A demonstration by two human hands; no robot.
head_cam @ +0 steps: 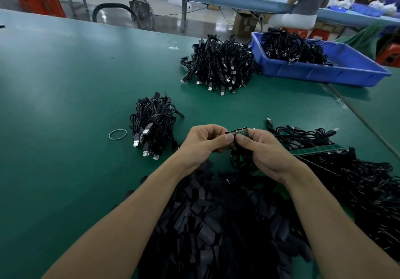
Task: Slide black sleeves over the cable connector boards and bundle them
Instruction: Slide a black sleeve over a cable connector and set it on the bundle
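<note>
Left hand (202,141) and right hand (263,148) both pinch the connector boards (239,131) (cables dangling) with curled fingers (241,136); sleeve pile (216,224) below.

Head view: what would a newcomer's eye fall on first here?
First, the left hand and right hand pinching a strip of boards at the centre. Below them lies a large heap of black sleeves, and beyond, a cable pile sits beside a blue bin of cables at upper right.
</note>
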